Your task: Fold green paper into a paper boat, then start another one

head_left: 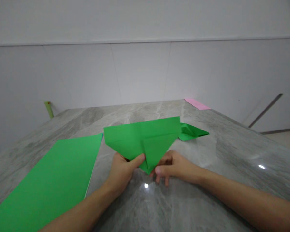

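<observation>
A green sheet folded into a downward-pointing triangle point(145, 137) is held up just above the grey marble table point(207, 154). My left hand point(122, 170) grips its lower left edge, thumb on the front. My right hand point(175, 167) pinches the lower right edge near the point, fingers curled. Both hands are closed on the paper.
A stack of flat green sheets point(50, 183) lies at the left front. A small folded green paper piece point(192, 131) rests behind the held sheet at the right. A pink sheet point(197, 103) lies at the far right corner. A green stick point(48, 109) leans by the wall, left.
</observation>
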`<state>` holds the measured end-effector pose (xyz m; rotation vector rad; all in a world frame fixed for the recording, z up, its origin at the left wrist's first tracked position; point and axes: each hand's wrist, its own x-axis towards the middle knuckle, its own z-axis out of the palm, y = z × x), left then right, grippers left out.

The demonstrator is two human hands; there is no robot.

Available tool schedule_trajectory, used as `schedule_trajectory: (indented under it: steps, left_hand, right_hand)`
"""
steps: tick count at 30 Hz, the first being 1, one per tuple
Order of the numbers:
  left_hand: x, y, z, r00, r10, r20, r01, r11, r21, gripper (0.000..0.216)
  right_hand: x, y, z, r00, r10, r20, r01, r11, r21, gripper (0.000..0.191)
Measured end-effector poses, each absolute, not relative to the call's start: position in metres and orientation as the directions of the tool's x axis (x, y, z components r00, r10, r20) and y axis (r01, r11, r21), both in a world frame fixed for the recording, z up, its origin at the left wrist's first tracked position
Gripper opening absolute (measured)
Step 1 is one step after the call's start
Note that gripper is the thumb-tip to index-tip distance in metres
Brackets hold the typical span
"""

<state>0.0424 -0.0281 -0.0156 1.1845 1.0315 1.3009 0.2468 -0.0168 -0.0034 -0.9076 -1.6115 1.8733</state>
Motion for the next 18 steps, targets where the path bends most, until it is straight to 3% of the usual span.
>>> schedule_trajectory:
  steps: [4,6,8,11,14,16,18]
  left_hand:
    - [0.027,-0.019,-0.007,0.062,0.998,-0.01,-0.08,0.015,0.997,0.039]
    - [0.024,-0.019,-0.003,0.104,0.994,-0.015,0.03,0.012,0.999,0.038]
    - [0.024,-0.02,-0.001,0.182,0.983,0.003,0.084,-0.018,0.996,0.042]
    - [0.026,-0.021,-0.005,0.265,0.964,-0.004,0.126,-0.031,0.992,0.066]
    - [0.024,-0.02,-0.01,0.133,0.988,0.083,0.366,-0.127,0.922,0.079]
    - [0.02,-0.019,-0.011,0.091,0.953,0.288,0.572,-0.287,0.768,0.065]
    - [0.014,-0.018,-0.011,0.265,0.866,0.425,0.657,-0.485,0.578,0.042]
  right_hand:
    - [0.262,-0.002,0.002,-0.27,0.961,-0.056,-0.271,-0.132,-0.954,0.049]
    - [0.271,0.006,0.004,-0.046,0.998,-0.054,-0.228,-0.063,-0.972,0.051]
    - [0.277,0.012,0.003,0.056,0.998,-0.006,-0.03,-0.004,-1.0,0.054]
    - [0.28,0.014,-0.003,-0.078,0.995,0.064,0.315,0.085,-0.945,0.054]
    - [0.276,0.009,-0.007,-0.241,0.965,0.103,0.594,0.231,-0.771,0.043]
    - [0.273,0.004,-0.007,-0.292,0.95,0.108,0.724,0.294,-0.624,0.033]
    - [0.27,-0.001,-0.005,-0.305,0.945,0.115,0.795,0.319,-0.516,0.028]
